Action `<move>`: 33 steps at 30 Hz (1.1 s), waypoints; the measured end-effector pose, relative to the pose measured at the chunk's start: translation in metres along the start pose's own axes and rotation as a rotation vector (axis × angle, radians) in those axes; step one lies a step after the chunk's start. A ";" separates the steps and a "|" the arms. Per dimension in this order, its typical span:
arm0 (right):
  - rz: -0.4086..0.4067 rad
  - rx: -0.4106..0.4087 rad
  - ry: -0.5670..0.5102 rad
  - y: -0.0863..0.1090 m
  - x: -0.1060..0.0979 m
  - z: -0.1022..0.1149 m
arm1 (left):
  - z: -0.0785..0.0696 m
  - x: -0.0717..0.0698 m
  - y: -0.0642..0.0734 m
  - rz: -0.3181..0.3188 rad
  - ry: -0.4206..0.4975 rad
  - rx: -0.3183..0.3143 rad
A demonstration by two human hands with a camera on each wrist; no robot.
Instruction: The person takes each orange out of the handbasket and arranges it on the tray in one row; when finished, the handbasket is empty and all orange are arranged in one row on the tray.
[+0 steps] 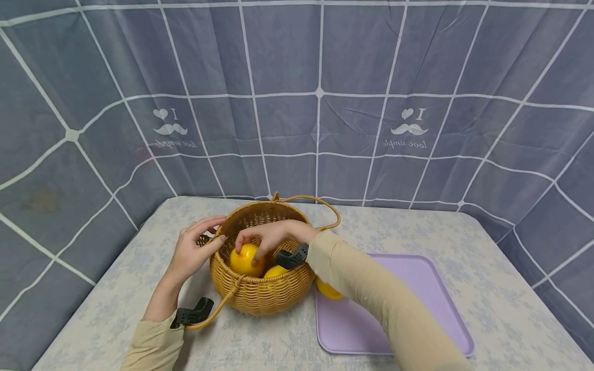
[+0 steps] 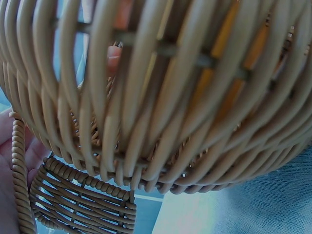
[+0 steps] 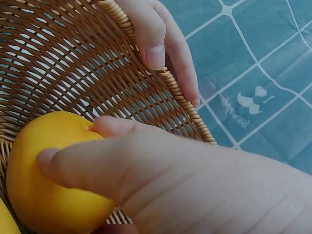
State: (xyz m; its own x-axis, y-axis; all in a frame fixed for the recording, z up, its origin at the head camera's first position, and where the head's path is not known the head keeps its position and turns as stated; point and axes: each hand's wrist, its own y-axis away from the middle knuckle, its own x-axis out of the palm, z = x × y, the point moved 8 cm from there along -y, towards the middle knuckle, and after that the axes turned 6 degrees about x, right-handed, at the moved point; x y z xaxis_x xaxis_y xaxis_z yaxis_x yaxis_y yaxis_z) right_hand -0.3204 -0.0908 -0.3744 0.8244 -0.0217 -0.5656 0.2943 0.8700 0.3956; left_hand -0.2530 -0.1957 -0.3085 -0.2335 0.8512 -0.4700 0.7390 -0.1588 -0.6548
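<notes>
A round wicker basket [image 1: 264,299] with looped handles stands left of centre, tilted so its mouth partly faces me. At its left rim, my left hand [image 1: 197,247] grips the edge, thumb on the inner side and fingers outside. My right hand [image 1: 274,237] reaches into the basket and holds a smooth, round yellow fruit [image 1: 242,263] between thumb and fingers. In the right wrist view, the thumb lies across that fruit [image 3: 58,195]. Beside it in the basket lies a second yellow fruit [image 1: 276,271], partly hidden by the rim and wrist strap.
A lilac tray [image 1: 352,330] lies right of the basket, partly under my right forearm. On its left part sits another yellow fruit [image 1: 328,289], half covered by the sleeve. A wicker handle [image 1: 331,214] sticks out to the right. Behind the table hangs a blue-grey checked curtain [image 1: 287,123].
</notes>
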 end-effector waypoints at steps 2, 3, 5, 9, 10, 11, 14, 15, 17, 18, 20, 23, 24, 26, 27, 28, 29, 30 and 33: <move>-0.021 0.014 0.011 0.000 -0.002 -0.002 | -0.002 0.000 0.000 0.005 -0.004 -0.005; -0.036 0.023 0.020 0.000 -0.003 -0.003 | -0.003 0.000 0.000 0.006 -0.003 -0.006; -0.067 0.048 0.039 0.001 -0.005 -0.006 | -0.003 0.000 0.000 0.005 0.004 -0.005; -0.117 0.088 0.065 0.001 -0.009 -0.012 | -0.002 0.001 -0.001 0.002 0.016 -0.001; -0.124 0.091 0.071 0.002 -0.010 -0.012 | -0.002 0.001 -0.001 0.003 0.016 0.000; -0.129 0.092 0.076 0.002 -0.010 -0.012 | -0.002 0.001 -0.001 0.003 0.016 0.000; -0.144 0.090 0.086 0.003 -0.012 -0.011 | -0.002 0.001 -0.001 0.005 0.008 0.002; -0.150 0.090 0.090 0.003 -0.013 -0.011 | -0.002 0.001 -0.001 0.005 0.005 0.003; -0.158 0.091 0.101 0.003 -0.013 -0.010 | -0.002 0.000 -0.002 0.005 -0.001 0.003; -0.160 0.091 0.105 0.003 -0.014 -0.010 | -0.002 0.000 -0.001 0.005 -0.003 0.003; -0.164 0.089 0.114 0.003 -0.014 -0.010 | -0.002 -0.001 -0.001 0.003 -0.003 0.000; -0.165 0.080 0.122 0.003 -0.014 -0.009 | -0.001 -0.001 -0.001 0.005 0.001 -0.007; -0.165 0.074 0.127 0.003 -0.014 -0.009 | -0.001 -0.001 -0.001 0.005 0.001 -0.008; -0.165 0.061 0.141 0.002 -0.014 -0.008 | -0.001 0.000 -0.001 0.006 0.000 -0.010; -0.164 0.054 0.149 0.002 -0.015 -0.008 | -0.002 0.000 -0.002 0.008 -0.002 -0.008; -0.163 0.049 0.153 0.002 -0.015 -0.008 | -0.002 0.000 -0.002 0.008 -0.004 -0.008; -0.160 0.042 0.156 0.002 -0.015 -0.007 | -0.002 0.000 -0.002 0.009 -0.006 -0.006; -0.156 0.035 0.159 0.002 -0.014 -0.006 | -0.002 0.000 -0.002 0.009 -0.007 -0.006; -0.132 0.021 0.145 0.001 -0.012 -0.005 | -0.002 0.000 -0.002 0.008 -0.013 -0.004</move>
State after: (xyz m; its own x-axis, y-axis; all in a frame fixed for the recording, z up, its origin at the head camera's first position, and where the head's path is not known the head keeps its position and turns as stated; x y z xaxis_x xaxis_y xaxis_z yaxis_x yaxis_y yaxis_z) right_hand -0.3328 -0.0867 -0.3707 0.7002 -0.0628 -0.7112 0.4067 0.8538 0.3250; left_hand -0.2529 -0.1943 -0.3061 -0.2364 0.8432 -0.4829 0.7430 -0.1635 -0.6491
